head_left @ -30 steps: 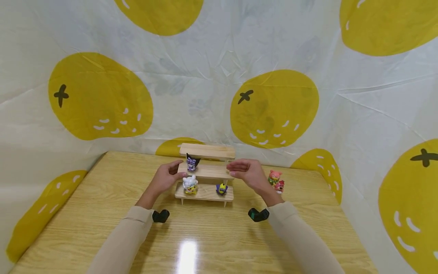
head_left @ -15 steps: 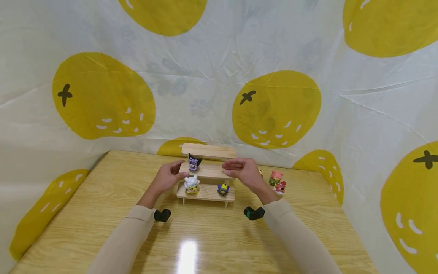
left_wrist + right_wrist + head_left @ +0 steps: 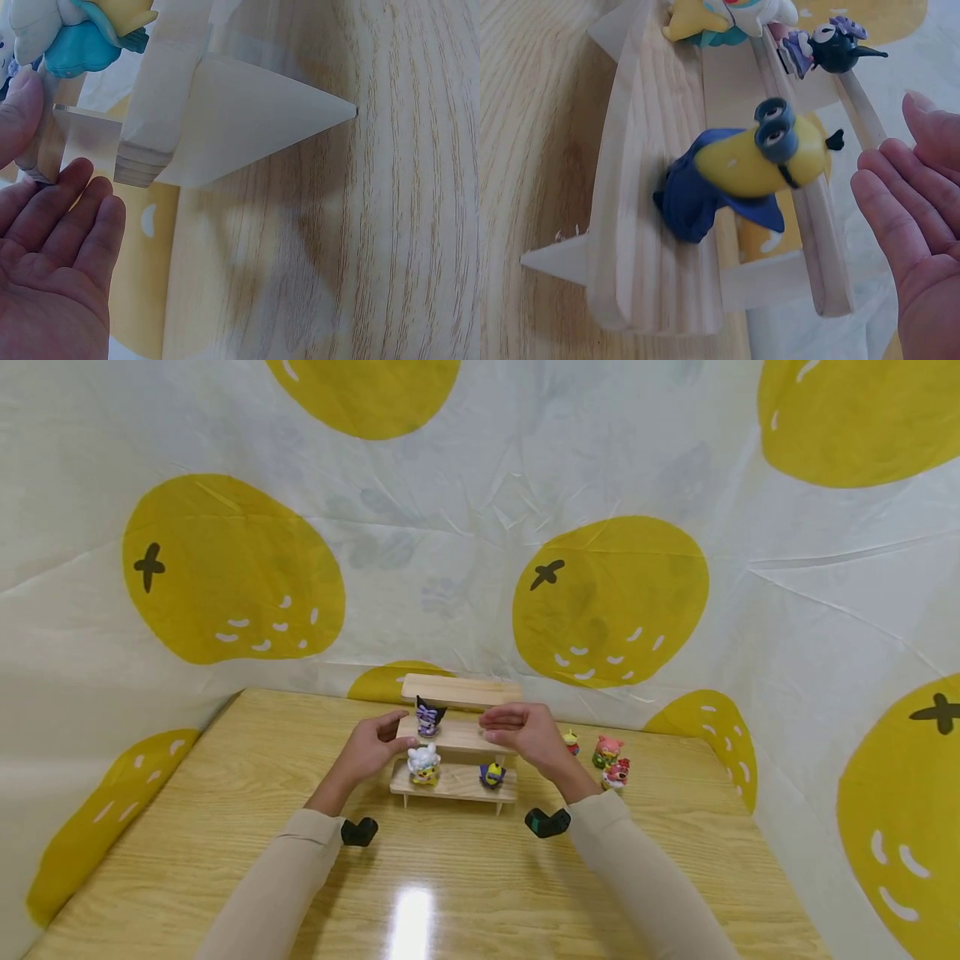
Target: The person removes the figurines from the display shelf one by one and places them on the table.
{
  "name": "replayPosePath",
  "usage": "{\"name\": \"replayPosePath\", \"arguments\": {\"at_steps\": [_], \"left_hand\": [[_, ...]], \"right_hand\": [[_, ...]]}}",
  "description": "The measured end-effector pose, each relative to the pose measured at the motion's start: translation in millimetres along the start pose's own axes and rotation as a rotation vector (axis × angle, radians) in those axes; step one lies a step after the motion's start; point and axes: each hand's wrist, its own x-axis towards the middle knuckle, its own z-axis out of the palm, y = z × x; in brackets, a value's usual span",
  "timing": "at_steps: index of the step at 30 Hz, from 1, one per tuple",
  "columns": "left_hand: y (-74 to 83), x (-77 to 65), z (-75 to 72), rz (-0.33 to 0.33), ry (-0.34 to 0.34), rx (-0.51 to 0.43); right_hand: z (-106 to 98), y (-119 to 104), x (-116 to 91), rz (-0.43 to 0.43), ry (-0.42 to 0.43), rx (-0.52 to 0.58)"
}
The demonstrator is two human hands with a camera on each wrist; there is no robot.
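A three-tier wooden display shelf [image 3: 459, 787] stands near the back of the table. My left hand [image 3: 369, 748] grips the left end of its middle board; in the left wrist view the thumb [image 3: 21, 105] lies along one face, the fingers by the other. By the right end of that board hovers my right hand [image 3: 531, 737], fingers relaxed, holding nothing. A purple-and-black eared figurine [image 3: 428, 718] occupies the middle board's left side. On the lowest board are a white-hooded yellow figurine [image 3: 423, 765] and a Minion figurine [image 3: 754, 161] in blue. The top board [image 3: 459, 690] bears no figurine.
Right of the shelf, beyond my right wrist, are a small red-and-green figurine [image 3: 572, 742], a pink-headed one [image 3: 607, 751] and a red-and-white one [image 3: 617, 774]. Cloth [image 3: 435, 560] printed with yellow fruit hangs close behind the shelf. Wood-grain table [image 3: 480, 877] extends in front.
My right hand has shifted left over the middle board, uncovering the small red-and-green figurine. My left hand keeps its place on the shelf. The head view has turned slightly left.
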Motion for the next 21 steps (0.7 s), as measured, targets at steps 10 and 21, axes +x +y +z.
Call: {"name": "replayPosePath", "arguments": {"at_steps": [10,21], "left_hand": [[-0.6,-0.1,0.4,-0.003,0.003,0.002],[1.5,-0.3,0.4,-0.012,0.001,-0.002]], "right_hand": [[10,-7,7,-0.008,-0.008,-0.024],[25,-14,16,0.02,-0.025,-0.025]]}}
